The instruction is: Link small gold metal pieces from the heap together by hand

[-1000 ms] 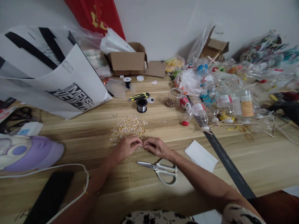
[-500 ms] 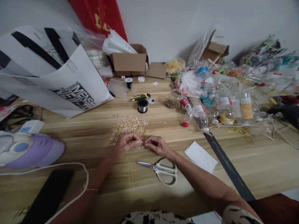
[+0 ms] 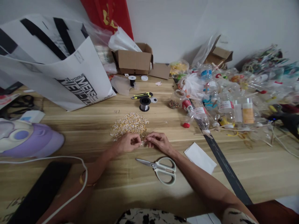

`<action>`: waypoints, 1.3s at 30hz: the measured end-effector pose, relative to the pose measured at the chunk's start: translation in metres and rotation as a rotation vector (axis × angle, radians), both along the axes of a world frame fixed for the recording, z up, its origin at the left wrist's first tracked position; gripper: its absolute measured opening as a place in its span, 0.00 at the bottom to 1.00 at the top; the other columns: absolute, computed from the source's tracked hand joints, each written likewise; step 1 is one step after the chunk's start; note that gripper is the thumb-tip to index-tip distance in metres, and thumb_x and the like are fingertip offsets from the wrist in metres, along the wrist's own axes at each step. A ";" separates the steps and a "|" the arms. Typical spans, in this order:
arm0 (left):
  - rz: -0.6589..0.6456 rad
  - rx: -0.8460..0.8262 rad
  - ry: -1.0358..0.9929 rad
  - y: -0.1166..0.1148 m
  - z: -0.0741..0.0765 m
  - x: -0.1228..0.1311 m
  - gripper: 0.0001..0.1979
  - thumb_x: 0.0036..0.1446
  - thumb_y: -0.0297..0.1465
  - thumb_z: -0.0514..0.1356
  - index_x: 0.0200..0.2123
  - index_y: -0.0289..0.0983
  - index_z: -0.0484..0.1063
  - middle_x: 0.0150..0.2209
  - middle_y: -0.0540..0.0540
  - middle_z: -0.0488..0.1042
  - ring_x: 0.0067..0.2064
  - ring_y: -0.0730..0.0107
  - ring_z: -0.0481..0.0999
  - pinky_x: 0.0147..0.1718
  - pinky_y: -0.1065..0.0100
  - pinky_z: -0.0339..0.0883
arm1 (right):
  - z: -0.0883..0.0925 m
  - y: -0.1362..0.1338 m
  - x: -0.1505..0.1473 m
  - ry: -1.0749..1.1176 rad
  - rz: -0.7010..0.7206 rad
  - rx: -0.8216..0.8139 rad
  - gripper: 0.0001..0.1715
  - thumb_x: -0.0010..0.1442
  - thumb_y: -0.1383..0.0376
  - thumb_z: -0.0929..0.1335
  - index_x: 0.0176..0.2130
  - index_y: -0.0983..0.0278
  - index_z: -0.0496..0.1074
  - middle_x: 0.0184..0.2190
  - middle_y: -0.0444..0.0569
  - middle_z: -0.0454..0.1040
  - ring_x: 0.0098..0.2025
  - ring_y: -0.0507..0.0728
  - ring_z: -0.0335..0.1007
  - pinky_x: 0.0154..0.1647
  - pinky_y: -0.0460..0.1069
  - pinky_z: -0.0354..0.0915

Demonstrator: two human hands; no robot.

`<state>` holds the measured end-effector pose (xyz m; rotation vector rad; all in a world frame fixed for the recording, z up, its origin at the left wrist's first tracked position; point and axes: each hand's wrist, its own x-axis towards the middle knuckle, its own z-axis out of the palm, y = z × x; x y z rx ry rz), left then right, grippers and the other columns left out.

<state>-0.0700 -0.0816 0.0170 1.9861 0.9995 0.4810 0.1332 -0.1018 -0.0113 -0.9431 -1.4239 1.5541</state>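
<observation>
My left hand (image 3: 130, 142) is closed in a pinch at the near edge of a pile of gold and silver beaded strands (image 3: 129, 124). Just to its right, my right hand (image 3: 158, 141) pinches too, its fingertips almost meeting the left ones. A small shiny bit shows between the two hands, but it is too small to make out, and the fingers hide most of it. Scissors with pale handles (image 3: 164, 170) lie on the wooden table below my right hand. Beyond the pile stands a spool of thin clear or silvery line (image 3: 144, 105).
A yellow-black utility knife (image 3: 142, 95) and a dark spool (image 3: 132, 81) lie farther back. Plastic bottles (image 3: 226, 107) crowd the right side. A large white bag (image 3: 86, 71), a purple-white object (image 3: 35, 141) and a white cable (image 3: 80, 160) are at left. Folded white paper (image 3: 200, 157) lies right.
The camera view has shifted slightly. Both hands stay by the pile with their fingertips close together; the right fingers have curled a little differently.
</observation>
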 end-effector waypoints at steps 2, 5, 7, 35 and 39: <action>-0.025 0.031 0.074 -0.002 0.006 0.001 0.05 0.48 0.28 0.57 0.24 0.33 0.71 0.22 0.50 0.71 0.25 0.76 0.67 0.25 0.76 0.59 | -0.001 -0.001 -0.001 -0.005 -0.005 -0.004 0.16 0.55 0.56 0.68 0.34 0.68 0.73 0.20 0.44 0.72 0.21 0.48 0.66 0.23 0.43 0.63; -0.054 0.057 0.191 -0.006 0.014 0.001 0.05 0.48 0.27 0.56 0.24 0.34 0.72 0.20 0.51 0.70 0.23 0.77 0.65 0.23 0.77 0.56 | 0.001 -0.003 -0.004 0.029 0.003 -0.026 0.14 0.53 0.57 0.70 0.32 0.67 0.72 0.22 0.45 0.73 0.23 0.49 0.69 0.23 0.43 0.64; -0.068 0.076 0.228 -0.007 0.016 0.002 0.06 0.47 0.26 0.56 0.25 0.34 0.73 0.20 0.52 0.70 0.22 0.78 0.65 0.23 0.77 0.55 | 0.004 -0.005 -0.006 0.070 0.030 -0.043 0.14 0.53 0.58 0.70 0.31 0.67 0.70 0.24 0.46 0.74 0.25 0.50 0.70 0.24 0.43 0.65; -0.072 -0.037 0.126 -0.008 0.017 0.003 0.07 0.46 0.27 0.57 0.25 0.32 0.75 0.20 0.51 0.70 0.23 0.78 0.64 0.23 0.77 0.54 | 0.005 -0.014 -0.014 -0.168 0.130 0.062 0.17 0.51 0.56 0.71 0.32 0.67 0.67 0.22 0.40 0.61 0.22 0.46 0.54 0.21 0.42 0.51; -0.080 -0.102 0.038 -0.005 0.010 0.001 0.06 0.45 0.25 0.57 0.26 0.32 0.74 0.23 0.51 0.72 0.25 0.77 0.66 0.24 0.77 0.56 | 0.003 -0.013 -0.014 -0.211 0.140 0.126 0.16 0.53 0.56 0.69 0.31 0.67 0.68 0.23 0.41 0.62 0.23 0.46 0.54 0.23 0.43 0.52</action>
